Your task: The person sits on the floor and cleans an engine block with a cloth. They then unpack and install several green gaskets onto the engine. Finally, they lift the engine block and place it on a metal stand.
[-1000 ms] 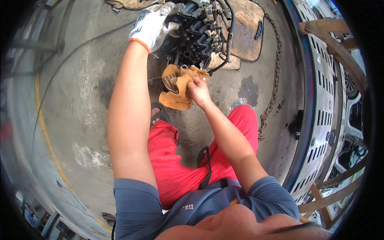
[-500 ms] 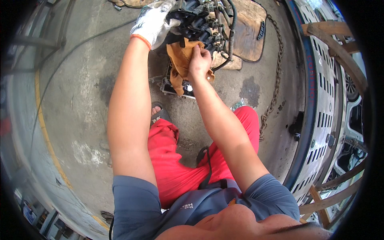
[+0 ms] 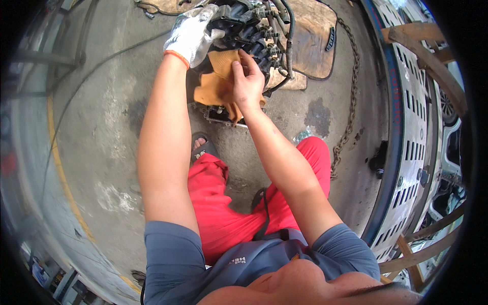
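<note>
From my remote seat, I get the most room on the concrete floor (image 3: pixel 112 127), widest at left. At right it narrows to a strip, edged by a long slotted metal platform (image 3: pixel 406 127). A dark engine assembly (image 3: pixel 249 31) fills the top centre, with a brown mat (image 3: pixel 311 40) showing to its right; a rusty chain (image 3: pixel 353 86) runs down beyond that. Ochre cloth (image 3: pixel 213 89) hangs at upper centre, just below the engine assembly, over a rectangular metal frame (image 3: pixel 223 122) whose inside I mostly can't make out. My right grip (image 3: pixel 248 84), bare, pinches the cloth between thumb and fingers. My left grip (image 3: pixel 187 35), white-gloved, curls at the engine assembly's left edge; I cannot tell whether it is clamped there. Crumpled clear plastic (image 3: pixel 303 134) lies beside the red-trousered knee (image 3: pixel 312 157) at centre right.
</note>
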The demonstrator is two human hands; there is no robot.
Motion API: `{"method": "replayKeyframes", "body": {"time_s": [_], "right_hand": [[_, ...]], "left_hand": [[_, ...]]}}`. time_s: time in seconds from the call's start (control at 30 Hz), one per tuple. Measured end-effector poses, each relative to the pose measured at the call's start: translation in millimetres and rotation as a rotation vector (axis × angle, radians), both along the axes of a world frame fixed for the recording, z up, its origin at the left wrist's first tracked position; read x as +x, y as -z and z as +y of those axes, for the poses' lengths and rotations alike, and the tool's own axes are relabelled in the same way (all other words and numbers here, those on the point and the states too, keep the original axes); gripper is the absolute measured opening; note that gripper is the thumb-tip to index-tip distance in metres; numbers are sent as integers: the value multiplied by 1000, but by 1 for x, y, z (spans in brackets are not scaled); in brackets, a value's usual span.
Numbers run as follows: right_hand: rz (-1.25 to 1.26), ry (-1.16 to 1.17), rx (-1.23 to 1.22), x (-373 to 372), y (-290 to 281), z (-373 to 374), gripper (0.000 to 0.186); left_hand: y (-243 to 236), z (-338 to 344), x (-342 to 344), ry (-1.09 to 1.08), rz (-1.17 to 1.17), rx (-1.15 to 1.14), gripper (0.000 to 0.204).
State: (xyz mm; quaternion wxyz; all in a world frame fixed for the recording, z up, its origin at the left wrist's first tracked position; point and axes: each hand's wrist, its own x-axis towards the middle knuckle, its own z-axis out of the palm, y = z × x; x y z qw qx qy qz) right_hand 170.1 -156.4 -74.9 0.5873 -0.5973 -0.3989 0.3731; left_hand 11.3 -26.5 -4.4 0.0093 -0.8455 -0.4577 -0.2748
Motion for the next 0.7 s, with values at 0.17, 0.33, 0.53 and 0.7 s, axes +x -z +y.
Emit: {"method": "replayKeyframes", "body": {"time_s": [0.17,0.33,0.53,0.7], "right_hand": [[382,46,-90,-10,28,-5,31],[1099,22,-360,-4,35,5,40],[686,-315,-537,-9,26,-2,27],[-512,-173,-177,15,41,-42,44]], "left_hand": [[-6,-5,5,-17,9,16,59],[-4,-3,7,-2,-65,6,59],[22,19,-10,92,-148,-54,58],[13,10,-5,23,-14,33,55]]}}
